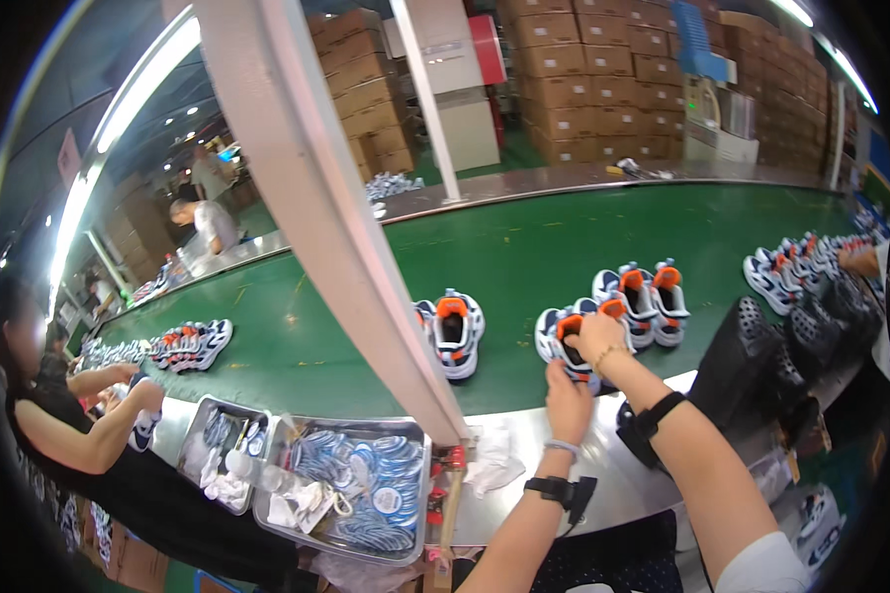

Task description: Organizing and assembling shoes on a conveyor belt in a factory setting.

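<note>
My two hands are on one shoe [548, 339], white and dark blue with an orange inside, right of the middle of the frame on the green belt [509, 247]. The fingers of my right hand [601, 341] are bent over its top opening, and my left hand [568, 400] is at its near side with the fingers close together. My hands hide the spot where they meet the shoe, so I can't tell how tight either one holds it. More shoes [641, 306] stand just beside it on the right, so if I push too hard that way, I think I could knock them over. If the belt moved while I held on, the shoe might tip or twist. The black strap [562, 487] on my left wrist looks bulky and could catch on something if I reach across. Now for the writing: the brown boxes [562, 94] at the top of the frame have small pale labels, too tiny to read. In the metal tray [426, 494] at the bottom, a blue-and-white piece [386, 500] has a pale round patch, and I can't make out any words on it.
</note>
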Demonstrator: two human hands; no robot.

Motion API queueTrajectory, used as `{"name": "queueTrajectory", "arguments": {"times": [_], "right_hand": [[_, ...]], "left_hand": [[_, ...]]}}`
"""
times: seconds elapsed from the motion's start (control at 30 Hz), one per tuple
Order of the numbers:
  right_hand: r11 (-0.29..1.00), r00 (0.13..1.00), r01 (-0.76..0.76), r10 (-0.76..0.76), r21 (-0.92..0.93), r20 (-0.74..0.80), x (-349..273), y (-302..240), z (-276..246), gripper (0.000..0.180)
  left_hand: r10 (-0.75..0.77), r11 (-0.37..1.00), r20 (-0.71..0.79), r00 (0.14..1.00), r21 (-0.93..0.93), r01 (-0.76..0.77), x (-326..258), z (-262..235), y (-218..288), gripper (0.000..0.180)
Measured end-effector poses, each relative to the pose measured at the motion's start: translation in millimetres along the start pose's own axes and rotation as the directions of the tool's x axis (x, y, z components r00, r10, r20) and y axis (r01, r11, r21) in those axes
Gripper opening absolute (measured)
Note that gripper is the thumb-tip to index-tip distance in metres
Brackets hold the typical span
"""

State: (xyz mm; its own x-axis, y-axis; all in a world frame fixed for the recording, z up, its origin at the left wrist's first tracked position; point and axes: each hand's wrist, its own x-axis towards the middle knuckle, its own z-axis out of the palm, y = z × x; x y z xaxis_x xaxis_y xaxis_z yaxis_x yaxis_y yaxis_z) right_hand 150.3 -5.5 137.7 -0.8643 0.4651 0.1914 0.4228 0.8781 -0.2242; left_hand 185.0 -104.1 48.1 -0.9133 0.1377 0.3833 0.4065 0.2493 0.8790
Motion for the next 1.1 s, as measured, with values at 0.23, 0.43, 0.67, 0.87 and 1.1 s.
{"name": "queueTrajectory", "arguments": {"times": [0.23,0.43,0.67,0.87,1.1], "right_hand": [[0.992,0.995,-0.100,0.099,0.072,0.024,-1,-17,42,0.032],[0.982,0.980,0.025,-0.061,0.189,0.188,26,1,62,0.034],[0.991,0.970,0.023,-0.054,0.130,0.239,27,-26,42,0.031],[0.850,0.854,0.503,-0.517,0.155,0.062,-44,-13,-51,0.032],[0.733,0.735,0.678,-0.675,0.050,-0.067,-201,58,-272,0.029]], "left_hand": [[0.019,0.999,-0.001,1.000,0.043,-0.019,-5,-1,-12,0.052],[-0.050,0.990,0.053,0.997,0.133,0.043,0,-3,-5,0.044],[-0.106,0.993,0.057,0.993,0.061,0.103,8,-16,2,0.045],[-0.024,0.994,-0.006,1.000,-0.108,0.023,14,-2,-27,0.052],[0.342,0.930,-0.153,0.927,-0.085,-0.357,20,-20,45,0.023]]}}
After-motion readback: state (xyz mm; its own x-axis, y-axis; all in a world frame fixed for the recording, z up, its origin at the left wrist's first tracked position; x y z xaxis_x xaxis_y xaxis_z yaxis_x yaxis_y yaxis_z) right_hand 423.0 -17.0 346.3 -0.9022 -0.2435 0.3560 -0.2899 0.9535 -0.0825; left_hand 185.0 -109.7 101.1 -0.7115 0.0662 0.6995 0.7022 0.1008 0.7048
